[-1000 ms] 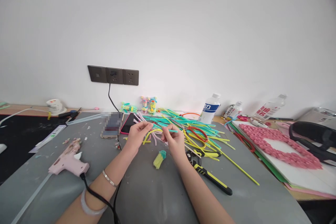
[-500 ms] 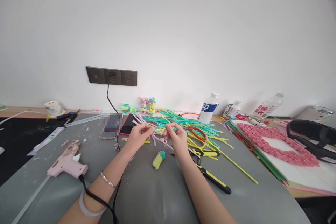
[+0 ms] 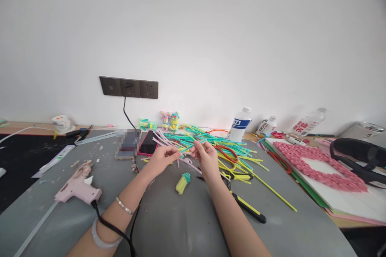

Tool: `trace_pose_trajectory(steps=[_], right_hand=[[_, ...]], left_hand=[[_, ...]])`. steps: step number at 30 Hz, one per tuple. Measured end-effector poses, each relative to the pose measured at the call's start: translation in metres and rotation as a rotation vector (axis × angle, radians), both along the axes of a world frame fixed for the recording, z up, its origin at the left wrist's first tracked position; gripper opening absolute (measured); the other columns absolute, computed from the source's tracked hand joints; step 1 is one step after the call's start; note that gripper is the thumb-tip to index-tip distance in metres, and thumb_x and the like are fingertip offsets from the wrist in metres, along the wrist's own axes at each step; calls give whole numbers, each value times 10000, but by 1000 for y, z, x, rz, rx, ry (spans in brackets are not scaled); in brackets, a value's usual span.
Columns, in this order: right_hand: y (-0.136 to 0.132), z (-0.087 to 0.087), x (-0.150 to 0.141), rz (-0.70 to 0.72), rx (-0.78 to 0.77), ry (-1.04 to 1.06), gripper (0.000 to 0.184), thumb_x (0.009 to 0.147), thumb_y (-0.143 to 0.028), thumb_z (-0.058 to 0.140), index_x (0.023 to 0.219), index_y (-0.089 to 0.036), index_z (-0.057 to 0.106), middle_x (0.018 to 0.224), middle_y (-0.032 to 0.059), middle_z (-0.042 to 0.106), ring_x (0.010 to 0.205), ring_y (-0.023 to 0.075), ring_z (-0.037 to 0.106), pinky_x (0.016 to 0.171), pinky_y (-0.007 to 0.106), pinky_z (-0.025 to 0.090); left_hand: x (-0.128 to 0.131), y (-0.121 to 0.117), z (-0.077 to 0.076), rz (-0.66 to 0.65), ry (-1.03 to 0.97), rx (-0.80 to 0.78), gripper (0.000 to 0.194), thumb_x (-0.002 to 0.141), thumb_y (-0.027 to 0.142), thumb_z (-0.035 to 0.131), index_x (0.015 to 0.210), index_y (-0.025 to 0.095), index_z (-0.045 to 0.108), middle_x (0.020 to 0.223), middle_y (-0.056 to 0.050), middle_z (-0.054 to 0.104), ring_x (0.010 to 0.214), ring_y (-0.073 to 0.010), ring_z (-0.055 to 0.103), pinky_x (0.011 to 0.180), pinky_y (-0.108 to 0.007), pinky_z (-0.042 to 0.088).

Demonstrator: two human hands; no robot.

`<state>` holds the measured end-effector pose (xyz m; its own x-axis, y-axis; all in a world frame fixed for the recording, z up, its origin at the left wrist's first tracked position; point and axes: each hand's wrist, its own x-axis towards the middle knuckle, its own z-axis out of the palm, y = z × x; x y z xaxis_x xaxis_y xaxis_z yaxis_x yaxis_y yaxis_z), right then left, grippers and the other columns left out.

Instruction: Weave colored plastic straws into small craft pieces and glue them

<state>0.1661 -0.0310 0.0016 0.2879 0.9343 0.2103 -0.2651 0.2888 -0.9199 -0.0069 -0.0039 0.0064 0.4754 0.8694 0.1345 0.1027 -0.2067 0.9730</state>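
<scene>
Between my two hands runs a short teal pipe cleaner. My left hand pinches its near end between thumb and fingertips, where the end looks bent round. The fingertips of my right hand are closed on the other end, a little higher. Behind both hands spreads a pile of teal, yellow and lilac pipe cleaners. A small yellow bundle with a teal top lies on the grey mat below my hands. Pliers with yellow-and-black handles rest beside my right forearm, partly hidden by it.
A pink glue gun lies at left, its black cord crossing my left forearm. A phone lies behind my left hand. Small pipe-cleaner figures stand by the wall. A white bottle and a pink braided piece are at right.
My left hand has shifted slightly right and down. The teal pipe cleaner now slants up toward my right hand, its left end curled. My right hand has turned a little, staying nearly in place.
</scene>
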Motion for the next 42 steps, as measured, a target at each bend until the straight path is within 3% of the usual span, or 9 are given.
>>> trace_pose_trajectory(steps=[6,11,16,21,25,29,36,42], right_hand=[[2,-6,1,178,-25,-106,365,783,-506,683,654,-184,572,479,-61,510,419,77,408,450,211,332],[-3,-3,-4,441,-74,-205,373,817,-504,647,650,-179,569,575,-14,632,440,81,466,467,207,358],[-6,-3,-7,605,-85,-230,339,804,-470,672,655,-173,605,512,-36,587,418,73,441,459,197,345],[-5,-1,-8,548,-135,-94,383,806,-541,635,699,-173,648,486,-35,566,414,81,449,434,196,357],[-7,7,-8,511,-149,117,291,745,-458,732,830,-189,662,695,6,675,545,106,578,493,199,438],[-10,10,-9,543,-116,210,290,708,-359,784,923,-206,664,887,27,698,686,122,641,562,206,485],[-4,2,-10,427,-151,285,292,679,-384,809,770,-191,611,666,-16,632,595,102,593,618,225,520],[-2,-4,-9,466,-169,238,308,726,-412,771,689,-179,573,568,-41,575,512,80,524,531,192,475]], left_hand=[[1,3,0,54,-119,-67,423,787,559,609,854,149,692,750,-33,618,584,-113,474,498,-210,336],[2,1,4,67,-202,-91,384,778,529,641,844,152,678,704,0,578,539,-84,424,501,-206,325],[2,-4,5,-33,-215,-150,308,734,452,721,757,149,671,654,15,562,559,-81,436,529,-207,319],[2,-5,9,-1,-332,-284,322,672,433,781,717,143,648,612,21,543,540,-75,441,509,-204,329],[0,-1,10,105,-515,-372,334,614,385,832,805,164,668,695,4,611,646,-104,553,547,-202,409],[-1,1,7,147,-535,-356,316,627,381,826,816,173,680,747,-14,648,761,-143,615,558,-198,436],[3,-5,9,48,-359,-213,279,698,393,771,828,151,717,885,-63,655,719,-134,576,586,-221,436],[3,-4,10,98,-370,-152,258,674,369,784,789,164,679,742,5,593,585,-88,490,559,-224,424]])
